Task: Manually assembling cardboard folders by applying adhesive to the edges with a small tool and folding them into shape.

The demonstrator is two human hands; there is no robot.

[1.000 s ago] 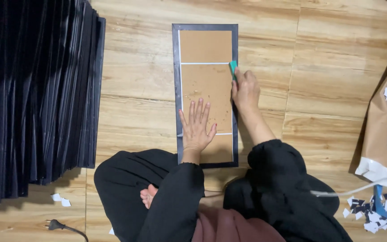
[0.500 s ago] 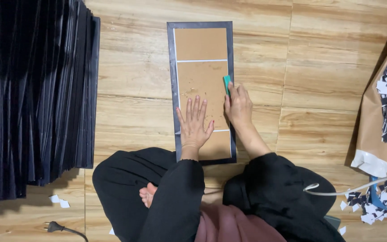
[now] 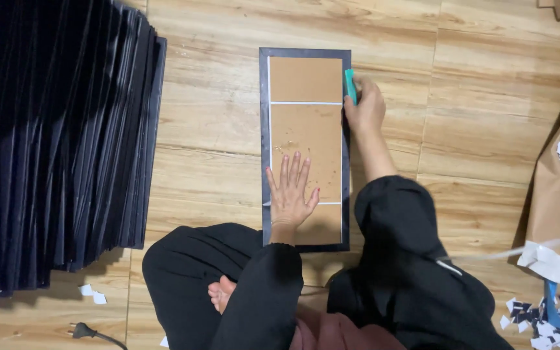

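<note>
Head view: dark-framed brown board [image 3: 306, 129] lies flat on wood floor [image 3: 215, 116] in front of seated person. Left hand [image 3: 291, 194] pressed flat on board, fingers spread, gripping nothing. Right hand [image 3: 365, 107] at board's right edge, closed around small teal tool [image 3: 350, 85]. Stack of dark panels [image 3: 59, 142] at left, paper scraps [image 3: 546, 311] lower right.

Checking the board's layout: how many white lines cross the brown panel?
2: one white line near the far end, one near the person, partly hidden under the left hand.
</note>
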